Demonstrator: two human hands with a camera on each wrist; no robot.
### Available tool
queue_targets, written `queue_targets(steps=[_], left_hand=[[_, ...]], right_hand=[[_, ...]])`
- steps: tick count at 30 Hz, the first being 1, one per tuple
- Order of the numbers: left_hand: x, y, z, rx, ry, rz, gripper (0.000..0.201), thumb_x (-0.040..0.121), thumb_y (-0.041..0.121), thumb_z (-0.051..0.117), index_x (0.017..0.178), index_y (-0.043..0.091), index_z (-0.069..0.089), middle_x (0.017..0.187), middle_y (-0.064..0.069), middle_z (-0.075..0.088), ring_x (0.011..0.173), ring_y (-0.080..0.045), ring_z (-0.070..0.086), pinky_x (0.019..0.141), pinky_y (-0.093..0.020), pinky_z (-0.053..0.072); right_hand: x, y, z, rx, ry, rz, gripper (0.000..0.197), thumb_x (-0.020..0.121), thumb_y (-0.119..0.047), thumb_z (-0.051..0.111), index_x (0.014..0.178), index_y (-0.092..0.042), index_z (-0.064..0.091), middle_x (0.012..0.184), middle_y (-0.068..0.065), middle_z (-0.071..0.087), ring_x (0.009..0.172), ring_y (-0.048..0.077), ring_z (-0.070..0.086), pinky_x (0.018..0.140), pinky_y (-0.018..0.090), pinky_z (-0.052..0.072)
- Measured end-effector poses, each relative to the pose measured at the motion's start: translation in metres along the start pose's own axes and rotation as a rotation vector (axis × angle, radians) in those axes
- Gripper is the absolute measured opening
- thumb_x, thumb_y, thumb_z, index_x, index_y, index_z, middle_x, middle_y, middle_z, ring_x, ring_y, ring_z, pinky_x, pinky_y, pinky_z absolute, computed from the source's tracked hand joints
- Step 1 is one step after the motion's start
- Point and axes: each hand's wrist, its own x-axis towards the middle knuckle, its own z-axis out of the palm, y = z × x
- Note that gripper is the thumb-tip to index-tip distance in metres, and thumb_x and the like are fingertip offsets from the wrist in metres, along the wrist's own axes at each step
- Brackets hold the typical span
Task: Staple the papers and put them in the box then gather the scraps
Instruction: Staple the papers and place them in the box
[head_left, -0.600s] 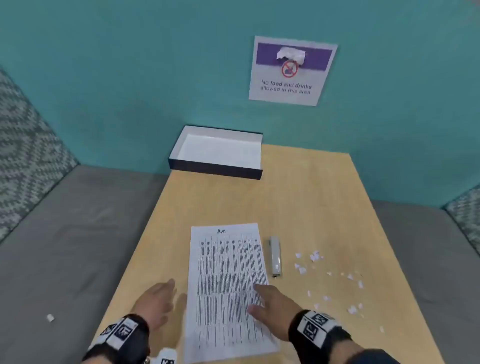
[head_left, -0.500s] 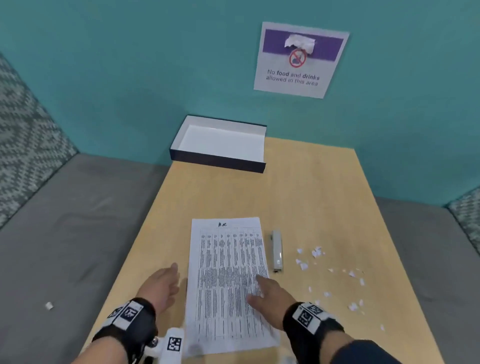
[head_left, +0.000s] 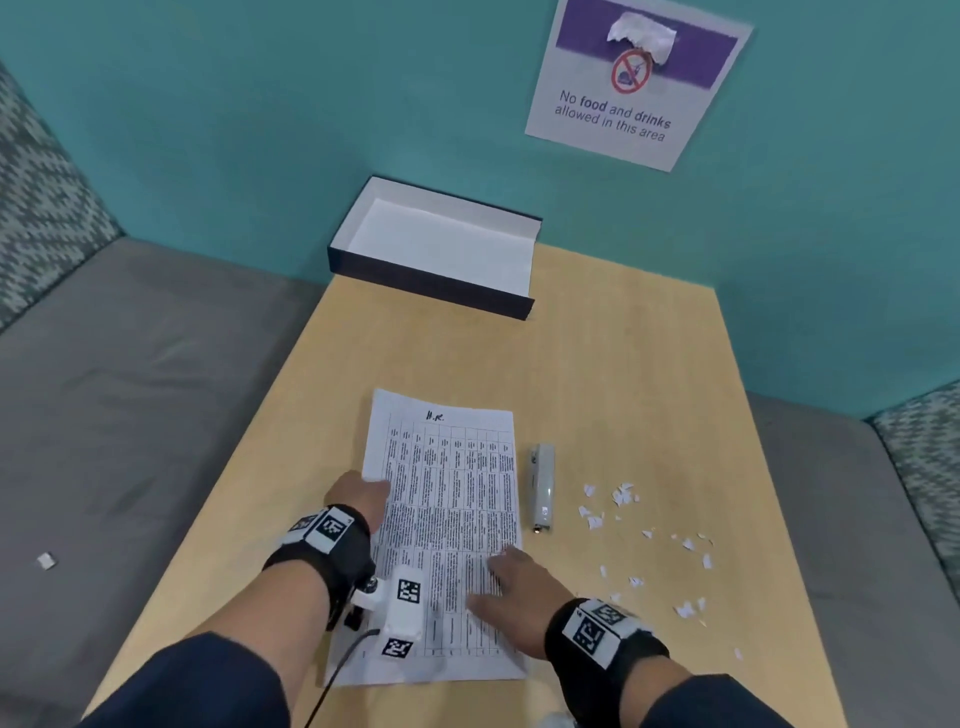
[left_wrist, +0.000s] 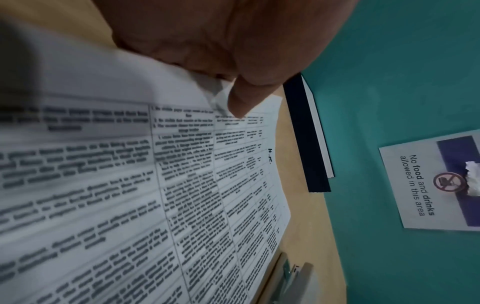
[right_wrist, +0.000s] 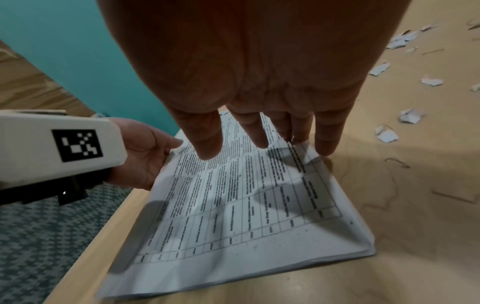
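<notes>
- A small white scrap (head_left: 46, 560) lies on the grey bench seat (head_left: 130, 389), well left of the wooden table (head_left: 623, 374).
- The left hand (head_left: 358, 493) sits at the left edge of the papers (head_left: 447, 519), about halfway up the sheet. In the left wrist view its thumb (left_wrist: 241, 98) presses down on that edge and the paper curls up under it. The other fingers look tucked beneath the stack, though the blur there makes that hard to confirm.
- The papers lie flat on the near half of the table, a printed table facing up and a short handwritten mark at the top.
- An open box (head_left: 436, 249), dark outside and white inside, stands at the far edge of the table against the teal wall.
- The right hand (head_left: 519, 587) rests on the lower right part of the papers, fingers (right_wrist: 207, 139) straight and spread, tips down on the sheet, gripping nothing.
- A light grey stapler (head_left: 542, 483) lies just right of the papers, parallel to their long edge and apart from them.
- Torn white scraps (head_left: 644, 545) are scattered further right on the table.
- A "No food and drinks" sign (head_left: 634, 88) hangs on the wall above.
</notes>
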Motion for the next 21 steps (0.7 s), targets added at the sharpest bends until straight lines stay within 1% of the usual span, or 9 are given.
queue_targets(steps=[2, 3, 6, 9, 10, 12, 15, 17, 21], left_hand=[[-0.005, 0.003, 0.004, 0.085, 0.038, 0.06, 0.027, 0.099, 0.013, 0.043, 0.115, 0.0, 0.059, 0.12, -0.017, 0.063, 0.092, -0.027, 0.055, 0.073, -0.026, 0.036], [-0.008, 0.002, 0.004, 0.057, 0.066, 0.095, 0.024, 0.098, 0.011, 0.042, 0.11, 0.001, 0.06, 0.116, -0.018, 0.063, 0.087, -0.025, 0.053, 0.072, -0.025, 0.038], [-0.02, -0.008, -0.002, -0.207, 0.104, 0.238, 0.017, 0.097, 0.01, 0.045, 0.102, 0.005, 0.061, 0.104, -0.014, 0.067, 0.083, -0.022, 0.056, 0.066, -0.026, 0.04], [-0.041, -0.008, -0.021, -0.438, -0.003, 0.436, 0.022, 0.098, 0.012, 0.05, 0.104, 0.023, 0.068, 0.103, 0.003, 0.073, 0.097, -0.015, 0.066, 0.084, -0.03, 0.048], [-0.047, -0.006, -0.027, -0.506, -0.039, 0.489, 0.024, 0.098, 0.011, 0.051, 0.106, 0.024, 0.069, 0.106, 0.004, 0.074, 0.101, -0.013, 0.067, 0.089, -0.032, 0.048], [-0.058, 0.001, -0.038, -0.602, -0.064, 0.548, 0.024, 0.098, 0.009, 0.052, 0.108, 0.022, 0.07, 0.109, 0.003, 0.074, 0.106, -0.014, 0.067, 0.092, -0.034, 0.047], [-0.067, 0.013, -0.049, -0.677, -0.034, 0.558, 0.023, 0.097, 0.006, 0.051, 0.105, 0.017, 0.07, 0.106, -0.003, 0.074, 0.102, -0.023, 0.068, 0.09, -0.041, 0.05], [-0.073, 0.02, -0.056, -0.74, 0.002, 0.582, 0.024, 0.097, 0.002, 0.049, 0.102, 0.014, 0.069, 0.102, -0.003, 0.075, 0.097, -0.022, 0.069, 0.084, -0.038, 0.051], [-0.088, 0.03, -0.064, -0.888, 0.08, 0.647, 0.025, 0.096, -0.005, 0.046, 0.101, 0.01, 0.065, 0.094, 0.003, 0.076, 0.086, -0.009, 0.07, 0.069, -0.019, 0.053]], right_hand=[[-0.002, 0.002, -0.002, 0.007, -0.007, -0.017, 0.076, 0.089, -0.057, 0.045, 0.152, -0.018, 0.027, 0.164, 0.003, 0.01, 0.149, 0.02, 0.017, 0.119, 0.038, 0.019], [-0.003, 0.003, -0.005, 0.039, 0.003, -0.024, 0.074, 0.09, -0.055, 0.046, 0.151, -0.019, 0.029, 0.163, 0.004, 0.016, 0.147, 0.02, 0.023, 0.118, 0.037, 0.023], [-0.012, 0.004, -0.024, 0.238, 0.183, -0.056, 0.069, 0.092, -0.049, 0.051, 0.152, -0.025, 0.025, 0.159, 0.0, 0.03, 0.141, 0.019, 0.037, 0.114, 0.036, 0.032], [-0.016, -0.005, -0.063, 0.651, 0.409, -0.112, 0.076, 0.093, -0.035, 0.057, 0.154, -0.032, 0.013, 0.156, -0.004, 0.033, 0.137, 0.02, 0.041, 0.112, 0.042, 0.036], [-0.015, -0.01, -0.076, 0.805, 0.444, -0.147, 0.073, 0.092, -0.028, 0.059, 0.152, -0.034, 0.018, 0.151, -0.004, 0.04, 0.13, 0.021, 0.048, 0.108, 0.042, 0.041], [-0.014, -0.021, -0.096, 0.984, 0.467, -0.191, 0.052, 0.089, -0.022, 0.062, 0.135, -0.035, 0.041, 0.133, -0.006, 0.056, 0.112, 0.017, 0.06, 0.097, 0.04, 0.049], [-0.016, -0.036, -0.111, 1.091, 0.514, -0.244, 0.023, 0.091, -0.017, 0.06, 0.11, -0.027, 0.066, 0.115, 0.001, 0.072, 0.106, 0.025, 0.068, 0.096, 0.051, 0.051], [-0.029, -0.045, -0.116, 1.103, 0.571, -0.325, 0.022, 0.097, -0.011, 0.053, 0.104, -0.022, 0.07, 0.108, 0.003, 0.075, 0.102, 0.025, 0.07, 0.092, 0.049, 0.054], [-0.048, -0.049, -0.117, 1.13, 0.624, -0.491, 0.022, 0.098, -0.007, 0.051, 0.111, -0.013, 0.068, 0.108, 0.002, 0.075, 0.1, 0.018, 0.071, 0.083, 0.033, 0.057]])
